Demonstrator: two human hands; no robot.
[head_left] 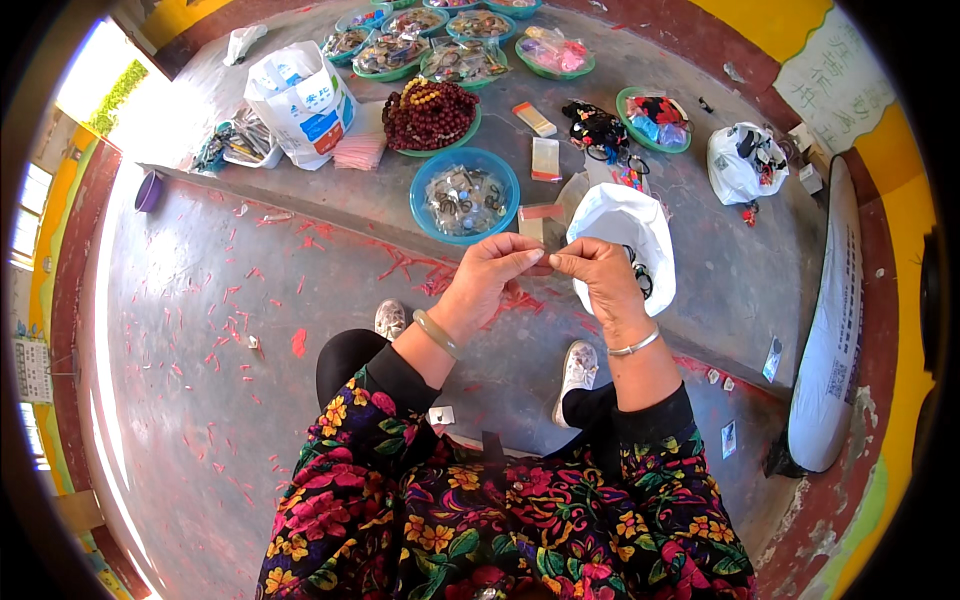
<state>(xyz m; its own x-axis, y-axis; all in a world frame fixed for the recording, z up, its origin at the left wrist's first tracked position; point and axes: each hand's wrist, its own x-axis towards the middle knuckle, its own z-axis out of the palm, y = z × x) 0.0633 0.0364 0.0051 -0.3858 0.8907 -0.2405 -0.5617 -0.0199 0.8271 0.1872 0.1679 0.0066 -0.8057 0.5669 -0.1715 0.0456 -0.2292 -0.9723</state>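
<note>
My left hand (pixel 488 275) and my right hand (pixel 598 277) meet fingertip to fingertip in front of me, pinching a small clear packet (pixel 538 222) with a red strip between them. A pale green bangle is on my left wrist and a silver one on my right. Just behind my right hand lies an open white plastic bag (pixel 625 225) with dark items inside. A blue bowl (pixel 424 205) of small packed pieces stands on the raised grey step just beyond my left hand.
Several green and blue bowls (pixel 460 62) of beads and trinkets, a bowl of dark red beads (pixel 430 115), a white carrier bag (pixel 300 100), a pink stack (pixel 360 148) and another white bag (pixel 742 165) sit on the step. Red scraps litter the floor (pixel 200 330). A long white sack (pixel 832 330) lies at right.
</note>
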